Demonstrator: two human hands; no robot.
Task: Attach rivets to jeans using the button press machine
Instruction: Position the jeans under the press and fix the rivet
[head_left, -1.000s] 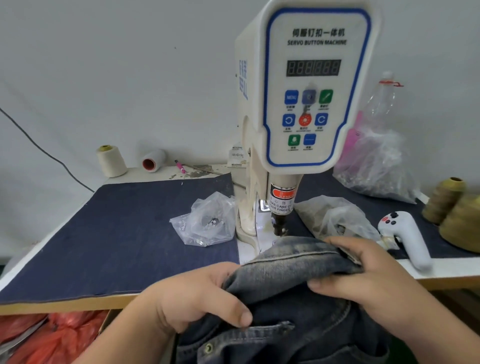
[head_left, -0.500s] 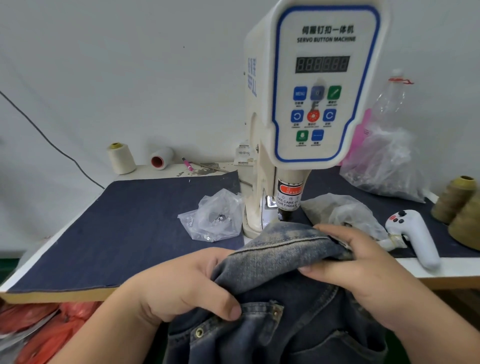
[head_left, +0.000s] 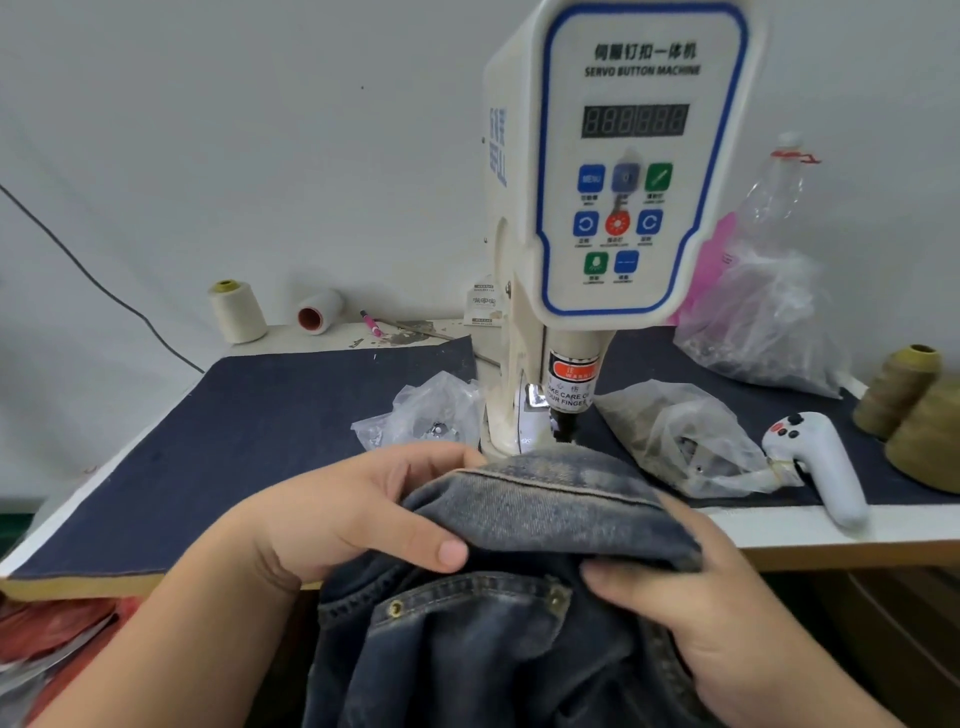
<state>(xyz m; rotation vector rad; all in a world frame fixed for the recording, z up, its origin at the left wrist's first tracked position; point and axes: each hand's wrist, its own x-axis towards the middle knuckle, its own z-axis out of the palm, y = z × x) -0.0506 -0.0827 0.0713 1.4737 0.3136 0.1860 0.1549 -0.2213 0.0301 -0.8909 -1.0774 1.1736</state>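
Now, jeans (head_left: 545, 499) edge drawn nearer press punch (head_left: 563, 426) | left hand (head_left: 353, 514), right hand (head_left: 691, 603) grips pinching denim | seam likely next riveted.

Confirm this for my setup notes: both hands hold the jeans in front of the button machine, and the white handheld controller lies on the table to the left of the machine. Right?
Not quite. In the head view the white handheld controller lies right of the button machine, not left. Both the left hand and the right hand do hold the jeans in front of it.
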